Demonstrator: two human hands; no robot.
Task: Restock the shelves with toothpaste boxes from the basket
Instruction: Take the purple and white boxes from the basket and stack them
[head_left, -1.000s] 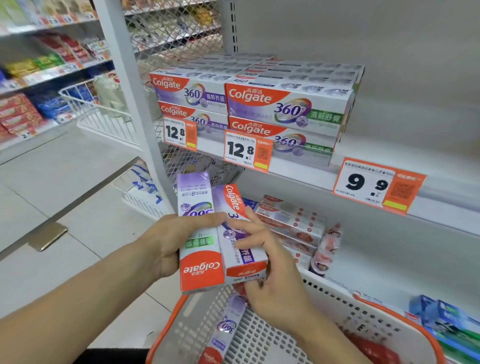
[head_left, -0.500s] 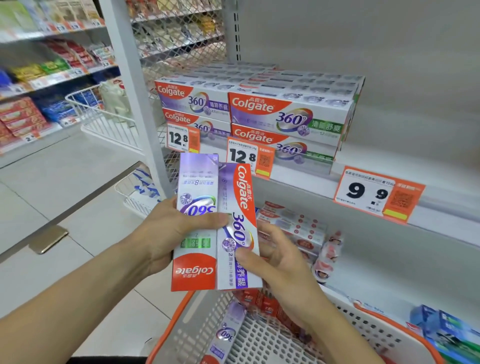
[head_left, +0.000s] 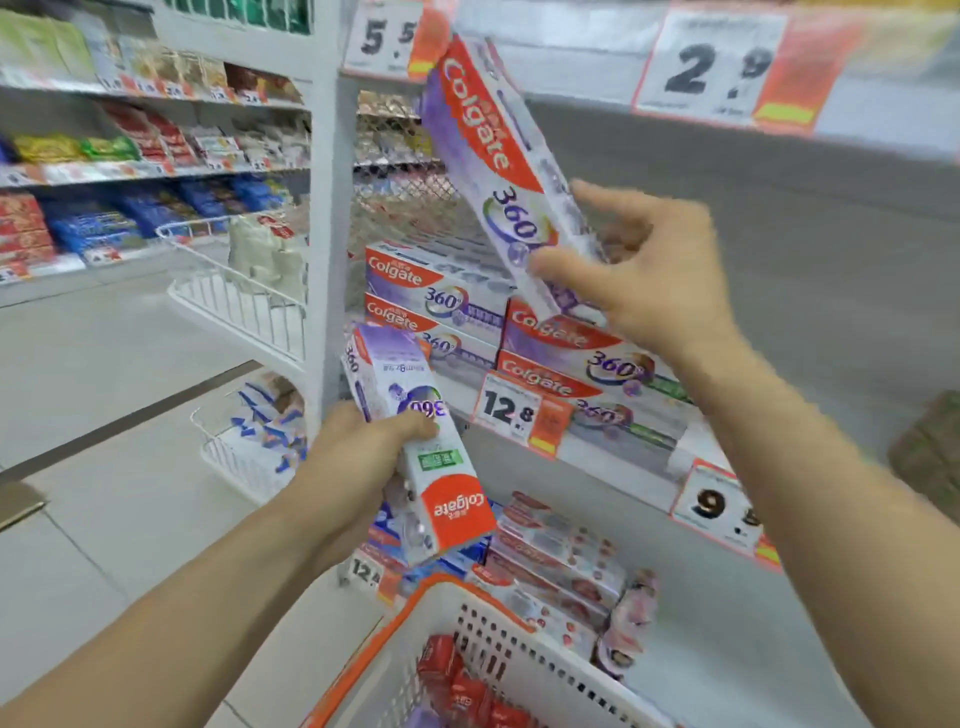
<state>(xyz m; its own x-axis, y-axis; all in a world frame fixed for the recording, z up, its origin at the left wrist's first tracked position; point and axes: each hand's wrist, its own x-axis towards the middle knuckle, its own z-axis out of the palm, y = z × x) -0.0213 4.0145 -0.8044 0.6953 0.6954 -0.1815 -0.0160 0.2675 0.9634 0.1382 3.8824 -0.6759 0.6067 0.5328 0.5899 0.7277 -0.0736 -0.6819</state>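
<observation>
My right hand grips a purple-and-red Colgate 360 box by its lower end and holds it tilted, high above the stacked Colgate boxes on the middle shelf. My left hand grips a second Colgate box upside down, below and left of the stack, near the shelf's front edge. The white basket with an orange rim sits at the bottom centre with red boxes inside.
Price tags 12.8 and 9.9 hang on the middle shelf edge. Pink-and-white toothpaste boxes lie on the lower shelf. A white shelf upright stands left of the stack. A wire bin and stocked shelves fill the aisle to the left.
The two boxes, held together before, are now apart. My right hand has lifted one box up toward the shelf. My left hand keeps the other lower. The view has tilted upward.
</observation>
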